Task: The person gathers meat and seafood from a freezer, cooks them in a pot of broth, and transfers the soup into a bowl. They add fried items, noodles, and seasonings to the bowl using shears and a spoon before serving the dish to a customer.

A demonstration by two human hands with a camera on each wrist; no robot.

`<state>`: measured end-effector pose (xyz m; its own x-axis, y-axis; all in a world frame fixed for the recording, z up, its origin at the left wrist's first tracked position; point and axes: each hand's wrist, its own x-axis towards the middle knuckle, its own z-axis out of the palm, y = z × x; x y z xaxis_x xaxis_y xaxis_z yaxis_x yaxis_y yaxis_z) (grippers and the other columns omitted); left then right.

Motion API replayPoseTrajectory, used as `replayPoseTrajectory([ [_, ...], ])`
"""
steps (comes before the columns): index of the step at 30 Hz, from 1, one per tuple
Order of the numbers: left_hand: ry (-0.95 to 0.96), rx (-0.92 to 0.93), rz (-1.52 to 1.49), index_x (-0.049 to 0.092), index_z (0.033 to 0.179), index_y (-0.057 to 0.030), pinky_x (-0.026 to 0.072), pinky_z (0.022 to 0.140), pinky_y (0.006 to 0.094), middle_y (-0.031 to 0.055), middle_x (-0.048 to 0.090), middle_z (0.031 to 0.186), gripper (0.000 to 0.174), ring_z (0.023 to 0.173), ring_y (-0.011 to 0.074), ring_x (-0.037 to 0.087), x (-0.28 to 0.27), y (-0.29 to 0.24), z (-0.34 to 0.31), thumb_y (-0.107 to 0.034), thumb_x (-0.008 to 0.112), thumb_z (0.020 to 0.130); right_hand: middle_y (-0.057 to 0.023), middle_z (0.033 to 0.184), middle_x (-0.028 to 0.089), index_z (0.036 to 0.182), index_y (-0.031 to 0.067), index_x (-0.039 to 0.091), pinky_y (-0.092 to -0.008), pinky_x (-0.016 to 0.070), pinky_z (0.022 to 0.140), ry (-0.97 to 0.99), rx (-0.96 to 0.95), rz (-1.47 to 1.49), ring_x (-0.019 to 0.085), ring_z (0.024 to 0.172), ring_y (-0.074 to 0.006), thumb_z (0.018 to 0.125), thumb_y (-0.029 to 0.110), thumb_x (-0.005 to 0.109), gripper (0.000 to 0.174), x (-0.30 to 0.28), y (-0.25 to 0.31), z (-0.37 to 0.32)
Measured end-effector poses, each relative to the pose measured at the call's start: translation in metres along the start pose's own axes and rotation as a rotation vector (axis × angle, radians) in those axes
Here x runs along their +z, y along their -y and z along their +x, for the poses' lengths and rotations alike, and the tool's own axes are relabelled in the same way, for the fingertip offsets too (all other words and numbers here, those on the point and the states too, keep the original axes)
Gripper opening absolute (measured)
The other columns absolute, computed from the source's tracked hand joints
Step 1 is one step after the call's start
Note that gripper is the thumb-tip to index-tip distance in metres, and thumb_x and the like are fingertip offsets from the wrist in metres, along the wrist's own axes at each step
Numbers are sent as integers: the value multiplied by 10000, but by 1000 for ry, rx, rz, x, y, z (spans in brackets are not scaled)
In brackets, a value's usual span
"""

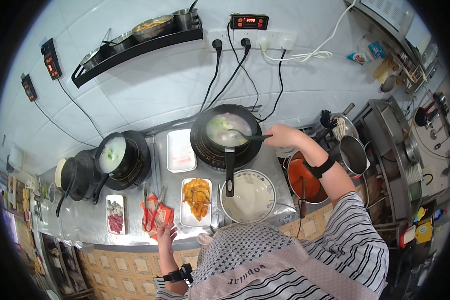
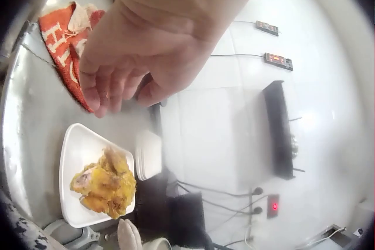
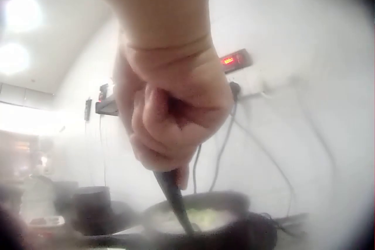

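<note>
My right hand (image 1: 281, 136) grips the dark handle of a ladle (image 1: 255, 137), whose head dips into a pan (image 1: 229, 150) of pale liquid with green and pinkish pieces. In the right wrist view the fingers (image 3: 167, 121) curl round that handle (image 3: 173, 200), above the steaming pan. My left hand (image 1: 166, 237) hangs by the counter's front edge with fingers loosely bent and nothing held. Beside it lies a red and white cloth (image 1: 163, 214), also seen behind the left hand (image 2: 140, 56) in the left wrist view. A white tray of yellow marinated meat (image 1: 196, 199) stands to its right.
A patterned bowl (image 1: 247, 196) stands below the pan, its long handle reaching over the rim. A white tray (image 1: 181, 151) is left of the burner. A second pan (image 1: 113, 154) stands further left, above a tray of meat (image 1: 116, 223). A pot of red sauce (image 1: 303, 177) is at right.
</note>
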<state>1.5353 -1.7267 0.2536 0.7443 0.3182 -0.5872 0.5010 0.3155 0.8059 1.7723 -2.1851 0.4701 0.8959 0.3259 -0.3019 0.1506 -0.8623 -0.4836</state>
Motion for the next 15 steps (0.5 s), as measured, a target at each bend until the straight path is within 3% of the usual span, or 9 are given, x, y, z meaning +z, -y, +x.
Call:
replayPoseTrajectory([
  [1, 4, 3, -8, 470, 1168, -104, 489, 721, 290, 84, 596, 1057, 300, 882, 178, 605, 3, -1, 0, -163, 532, 880, -73, 614, 545, 790, -6, 597, -271, 337, 375, 160, 175, 366, 440, 419, -121, 783, 203, 578, 210, 1, -12, 9],
  [4, 10, 10, -2, 476, 1181, -90, 489, 737, 305, 85, 594, 1056, 329, 887, 187, 603, 10, -3, -1, -149, 526, 861, -32, 618, 496, 877, -6, 570, -218, 211, 324, 201, 329, 932, 314, 380, -45, 828, 164, 547, 179, 3, -34, 14],
  [7, -18, 6, 12, 476, 1184, -95, 486, 735, 300, 81, 594, 1052, 336, 882, 182, 603, 8, -6, -6, -148, 532, 857, -37, 630, 496, 933, -21, 536, -205, 208, 322, 196, 387, 1318, 315, 384, -43, 851, 147, 528, 187, 10, -67, 9],
  [10, -19, 12, 32, 482, 1171, -96, 483, 730, 293, 74, 598, 1037, 324, 875, 173, 603, -1, -7, -13, -153, 536, 857, -34, 632, 500, 958, -26, 547, -205, 200, 321, 5, 253, 1066, 315, 381, -42, 855, 137, 523, 194, 13, -51, -11],
  [11, -26, 5, 35, 479, 1177, -97, 482, 738, 298, 78, 596, 1045, 320, 880, 174, 601, -4, -4, -12, -160, 529, 867, -26, 647, 505, 1046, -31, 545, -207, 267, 360, -16, 243, 1001, 367, 420, -47, 851, 125, 519, 252, 11, -42, -18],
  [15, -29, -3, 32, 471, 1179, -95, 482, 759, 310, 90, 592, 1070, 307, 899, 179, 597, -9, -1, -8, -177, 519, 888, -89, 666, 545, 1160, 41, 528, -326, 423, 517, -396, -15, 377, 531, 559, -209, 842, 108, 500, 326, 32, -32, -19],
])
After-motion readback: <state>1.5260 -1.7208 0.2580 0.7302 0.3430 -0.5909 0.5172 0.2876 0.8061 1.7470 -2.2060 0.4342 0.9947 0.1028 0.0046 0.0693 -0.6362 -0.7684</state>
